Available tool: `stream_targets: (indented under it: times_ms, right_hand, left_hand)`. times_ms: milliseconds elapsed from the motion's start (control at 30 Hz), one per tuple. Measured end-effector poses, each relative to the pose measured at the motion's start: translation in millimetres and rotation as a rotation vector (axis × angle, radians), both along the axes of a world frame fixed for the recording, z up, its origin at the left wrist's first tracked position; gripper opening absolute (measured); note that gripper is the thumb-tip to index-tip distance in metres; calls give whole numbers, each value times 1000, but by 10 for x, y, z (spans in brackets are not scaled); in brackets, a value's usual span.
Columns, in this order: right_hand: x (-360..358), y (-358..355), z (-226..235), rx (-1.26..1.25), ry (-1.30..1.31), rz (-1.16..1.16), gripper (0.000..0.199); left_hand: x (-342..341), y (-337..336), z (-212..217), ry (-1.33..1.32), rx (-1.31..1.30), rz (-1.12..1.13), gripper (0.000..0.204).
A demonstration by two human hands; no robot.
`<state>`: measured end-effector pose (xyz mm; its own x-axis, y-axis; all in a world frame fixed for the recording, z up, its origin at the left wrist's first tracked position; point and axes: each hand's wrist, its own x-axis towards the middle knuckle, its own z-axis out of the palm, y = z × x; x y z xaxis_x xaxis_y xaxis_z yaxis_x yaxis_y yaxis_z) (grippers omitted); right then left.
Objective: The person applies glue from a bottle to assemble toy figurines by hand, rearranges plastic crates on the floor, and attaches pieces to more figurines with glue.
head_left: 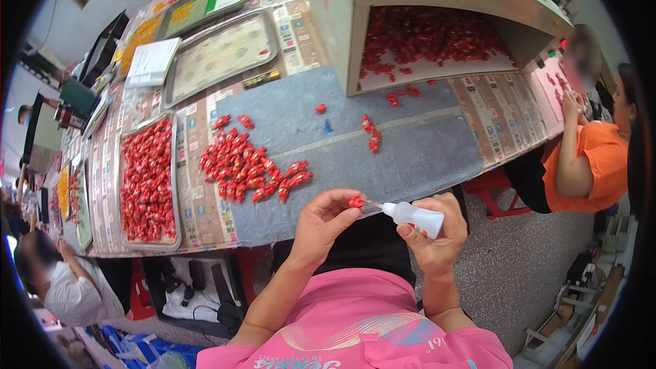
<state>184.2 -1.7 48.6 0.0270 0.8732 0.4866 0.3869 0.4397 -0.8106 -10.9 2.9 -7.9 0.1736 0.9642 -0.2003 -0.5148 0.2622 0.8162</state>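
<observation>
My left hand (323, 224) pinches a small red piece (356, 202) between thumb and fingertips, just beyond the table's near edge. In my right hand (441, 236) is a white squeeze bottle (417, 217), tilted so that its thin nozzle points left at the red piece. Whether the tip touches the piece I cannot make out. A loose pile of similar red pieces (236, 164) lies on the blue-grey mat (424, 143), left of and beyond my hands. A few more red pieces (371, 138) rest apart near the mat's middle.
A metal tray (179, 222) full of red pieces stands at the left, and a nearly bare tray (225, 55) farther back. Back right, a large box-like housing (353, 48) holds many red pieces. Someone in orange (579, 164) sits at the right; another person in white (75, 290) at the left.
</observation>
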Motion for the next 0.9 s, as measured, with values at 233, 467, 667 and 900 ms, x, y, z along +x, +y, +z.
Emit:
stream_targets:
  times_ms: [233,467,667,900]
  right_hand:
    - [-81,344,-293,-102,180,-114,31]
    - [-199,641,-510,-193,63,1,35]
    - [-129,643,-403,-233,48,79,41]
    - [391,1367,-444,57,-313,-126,25]
  left_hand:
    - [-47,-53,-40,23,-18,61,27]
    - [-27,-66,-38,-59,-1,53,26]
    - [-41,-43,-41,-40,-20,62,26]
    - [-53,-34,-44,-12,-10,52,27]
